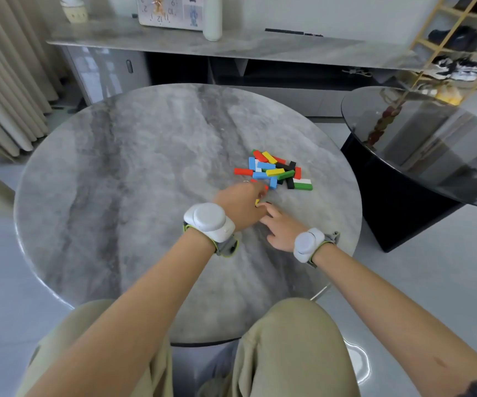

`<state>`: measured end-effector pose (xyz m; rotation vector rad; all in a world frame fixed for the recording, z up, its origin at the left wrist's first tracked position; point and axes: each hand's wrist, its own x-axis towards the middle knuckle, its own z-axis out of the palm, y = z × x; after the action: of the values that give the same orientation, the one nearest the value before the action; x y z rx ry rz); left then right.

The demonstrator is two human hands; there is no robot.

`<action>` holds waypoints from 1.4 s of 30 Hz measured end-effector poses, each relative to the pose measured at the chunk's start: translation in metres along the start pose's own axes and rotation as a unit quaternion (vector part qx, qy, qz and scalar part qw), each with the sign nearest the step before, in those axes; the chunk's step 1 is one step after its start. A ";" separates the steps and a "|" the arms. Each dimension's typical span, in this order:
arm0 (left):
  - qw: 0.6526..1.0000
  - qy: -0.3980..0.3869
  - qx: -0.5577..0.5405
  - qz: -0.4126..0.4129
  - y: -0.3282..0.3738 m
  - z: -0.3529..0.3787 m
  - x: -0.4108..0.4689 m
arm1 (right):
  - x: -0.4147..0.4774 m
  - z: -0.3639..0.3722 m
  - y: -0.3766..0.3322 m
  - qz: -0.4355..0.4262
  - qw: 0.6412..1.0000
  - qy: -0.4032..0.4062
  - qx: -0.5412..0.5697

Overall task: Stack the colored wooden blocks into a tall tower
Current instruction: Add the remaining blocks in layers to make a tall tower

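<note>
Blocks (pixel 273 171) lie heaped on round grey marble table (pixel 134 156).

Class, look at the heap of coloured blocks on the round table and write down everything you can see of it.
The heap of blocks is a loose jumble of small oblong bars that look like painted wood: red, blue, yellow, green, black and white. They lie flat or tilted, crossing and overlapping, not stacked in order. It rests on the grey marbled round table, right of centre. The left hand reaches its near edge; whether it touches is unclear.
</note>
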<state>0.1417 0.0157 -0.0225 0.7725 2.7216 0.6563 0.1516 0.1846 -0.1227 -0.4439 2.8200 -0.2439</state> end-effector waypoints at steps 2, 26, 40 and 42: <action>0.998 -0.051 0.027 -0.012 0.008 0.015 0.004 | -0.004 -0.001 0.003 -0.004 0.999 -0.004 0.038; 0.983 0.009 0.157 -0.097 0.021 0.097 0.056 | 0.034 -0.030 0.038 0.074 0.995 0.049 -0.039; 0.978 0.057 0.106 -0.172 0.020 0.110 0.009 | -0.010 -0.014 0.035 0.246 0.925 0.206 0.204; 0.978 0.060 0.086 -0.180 0.016 0.111 0.007 | -0.009 -0.015 0.033 0.269 0.917 0.187 0.228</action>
<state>0.1802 0.0709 -0.1120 0.2618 2.9467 0.4003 0.1466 0.2208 -0.1129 0.5282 2.9547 -0.9128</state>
